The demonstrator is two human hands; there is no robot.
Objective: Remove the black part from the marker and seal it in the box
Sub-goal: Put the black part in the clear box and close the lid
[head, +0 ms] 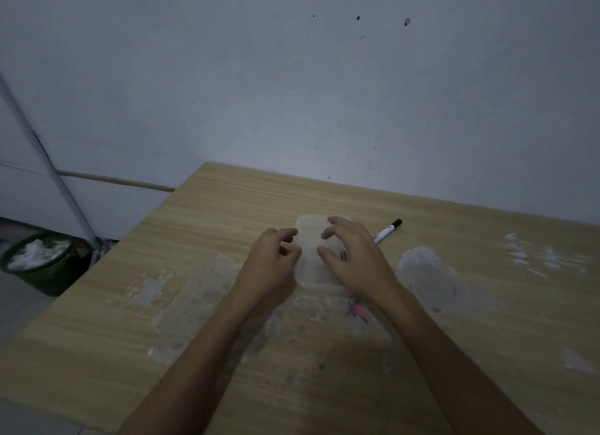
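Note:
A translucent plastic box [311, 240] with its lid on lies on the wooden table [227, 207], blurred by motion. My left hand [272, 259] grips the box's left edge with curled fingers. My right hand [355, 261] lies on the lid's right side, fingers bent and spread. A small black part [343, 255] shows by my right fingers; whether it is inside the box I cannot tell. The white marker [386, 231] with a black end lies on the table just behind and to the right of my right hand.
A green bin [35, 266] full of white paper stands on the floor left of the table. A white pipe [48, 162] leans behind it. Worn pale patches [431, 272] and a pink-blue smear [358, 311] mark the tabletop. The wall runs close behind.

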